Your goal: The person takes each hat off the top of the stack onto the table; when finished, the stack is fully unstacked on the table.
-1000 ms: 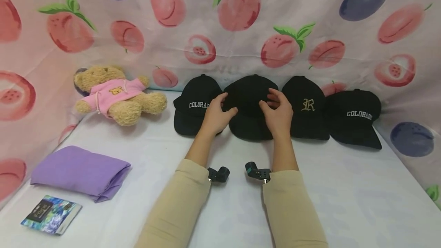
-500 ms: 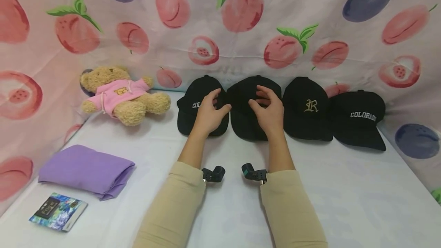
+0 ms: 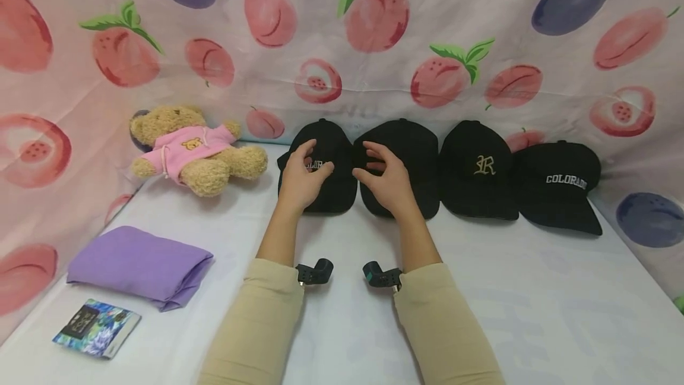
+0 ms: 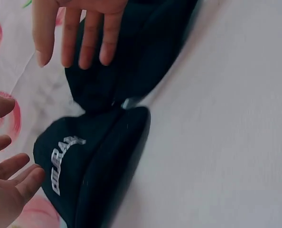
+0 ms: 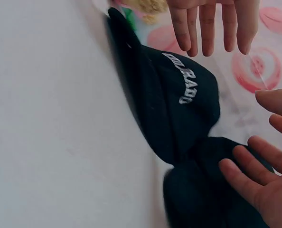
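Observation:
Several black caps stand in a row along the back of the white surface. My left hand (image 3: 301, 180) is in front of the leftmost cap (image 3: 336, 195), which bears white lettering partly hidden by the hand. My right hand (image 3: 389, 180) hovers before the left part of the plain black cap (image 3: 422, 186), fingers relaxed. Both hands face each other with a gap between them and hold nothing. In the left wrist view, the left hand's fingers (image 4: 17, 166) lie beside the lettered cap (image 4: 70, 147). The right wrist view shows my right hand (image 5: 274, 185) over the plain cap (image 5: 202, 190).
Farther right are a cap with a gold R (image 3: 470, 189) and another lettered cap (image 3: 556, 195). A teddy bear (image 3: 198, 153) in a pink hoodie lies at the back left. Nearer are a folded purple cloth (image 3: 133, 263) and a small floral packet (image 3: 104, 328). A fruit-print curtain (image 3: 374, 94) hangs behind.
Both hands have moved left along the row, away from around the plain cap. The left is now over the leftmost cap. The caps stay in place; the view has shifted slightly.

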The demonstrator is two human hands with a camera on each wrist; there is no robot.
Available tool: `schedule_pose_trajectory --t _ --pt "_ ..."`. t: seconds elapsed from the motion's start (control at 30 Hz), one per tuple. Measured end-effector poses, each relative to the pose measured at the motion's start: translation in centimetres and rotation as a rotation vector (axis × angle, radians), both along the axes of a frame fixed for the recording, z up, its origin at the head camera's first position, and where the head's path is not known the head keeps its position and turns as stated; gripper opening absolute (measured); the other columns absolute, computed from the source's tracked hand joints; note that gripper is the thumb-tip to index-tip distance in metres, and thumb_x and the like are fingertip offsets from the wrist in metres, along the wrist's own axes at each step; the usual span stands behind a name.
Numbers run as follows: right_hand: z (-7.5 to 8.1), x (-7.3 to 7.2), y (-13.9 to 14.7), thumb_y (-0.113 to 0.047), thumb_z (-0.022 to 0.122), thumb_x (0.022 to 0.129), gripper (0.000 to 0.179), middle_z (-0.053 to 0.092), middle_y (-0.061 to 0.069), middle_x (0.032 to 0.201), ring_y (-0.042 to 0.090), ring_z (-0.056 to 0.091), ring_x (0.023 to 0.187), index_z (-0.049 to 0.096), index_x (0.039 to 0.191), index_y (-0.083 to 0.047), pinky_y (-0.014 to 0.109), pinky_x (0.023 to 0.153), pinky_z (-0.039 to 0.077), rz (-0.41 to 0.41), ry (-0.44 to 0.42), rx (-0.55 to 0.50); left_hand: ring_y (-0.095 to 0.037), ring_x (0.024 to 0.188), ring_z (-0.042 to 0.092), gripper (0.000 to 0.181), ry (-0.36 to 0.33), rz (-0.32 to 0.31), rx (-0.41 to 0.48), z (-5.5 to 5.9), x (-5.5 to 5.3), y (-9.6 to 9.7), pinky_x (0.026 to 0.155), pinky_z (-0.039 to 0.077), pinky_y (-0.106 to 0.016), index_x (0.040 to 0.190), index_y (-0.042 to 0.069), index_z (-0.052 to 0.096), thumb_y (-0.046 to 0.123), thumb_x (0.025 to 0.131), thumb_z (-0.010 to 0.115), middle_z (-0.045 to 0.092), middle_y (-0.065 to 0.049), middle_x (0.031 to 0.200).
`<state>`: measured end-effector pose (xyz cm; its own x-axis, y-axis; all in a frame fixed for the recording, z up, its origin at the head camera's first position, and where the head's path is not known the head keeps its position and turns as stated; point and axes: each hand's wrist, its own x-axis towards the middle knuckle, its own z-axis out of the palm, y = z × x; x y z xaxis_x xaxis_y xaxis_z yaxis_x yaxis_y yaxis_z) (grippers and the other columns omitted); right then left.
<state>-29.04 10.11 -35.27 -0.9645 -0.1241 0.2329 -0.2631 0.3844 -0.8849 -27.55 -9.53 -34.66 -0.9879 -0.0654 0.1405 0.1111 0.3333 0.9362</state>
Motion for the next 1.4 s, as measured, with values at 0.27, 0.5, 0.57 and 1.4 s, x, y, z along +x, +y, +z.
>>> schedule_pose_trajectory --t 0.27,0.5,0.57,1.4 --pt "-0.8 0.1 -1.3 -0.022 0.076 0.094 0.068 0.048 0.014 0.157 0.037 0.056 0.136 0.047 0.155 -0.017 0.052 0.108 0.05 0.044 -0.096 0.048 -0.035 0.15 0.037 0.068 -0.017 0.037 0.01 -0.5 0.2 -1.9 0.122 0.035 -0.047 0.159 0.009 0.039 0.019 0.098 0.067 0.04 -0.015 0.162" --pt "-1.2 0.2 -2.5 -0.022 0.077 0.094 0.068 0.044 0.015 0.159 0.04 0.052 0.138 0.047 0.155 -0.017 0.052 0.113 0.046 0.067 -0.142 0.076 -0.034 0.153 0.032 0.069 -0.083 0.065 -0.038 -1.0 0.3 -3.7 0.124 0.03 -0.05 0.16 0.009 0.037 0.023 0.099 0.066 0.036 -0.018 0.163" --pt "-1.2 0.2 -2.9 -0.022 0.076 0.094 0.069 0.043 0.016 0.159 0.041 0.051 0.139 0.046 0.155 -0.017 0.053 0.114 0.045 0.065 -0.153 0.091 -0.035 0.153 0.032 0.07 -0.101 0.072 -0.061 -1.3 0.3 -4.1 0.125 0.028 -0.051 0.16 0.007 0.036 0.023 0.098 0.065 0.036 -0.02 0.163" --pt "-1.7 -0.1 -4.4 -0.016 0.078 0.089 0.061 0.048 0.012 0.158 0.034 0.051 0.137 0.058 0.146 -0.012 0.047 0.114 0.044 -0.032 -0.262 0.0 -0.04 0.154 0.03 0.082 -0.255 0.108 -0.199 -2.4 -0.6 -4.7 0.126 0.026 -0.053 0.161 0.001 0.029 0.02 0.093 0.072 0.034 -0.024 0.164"
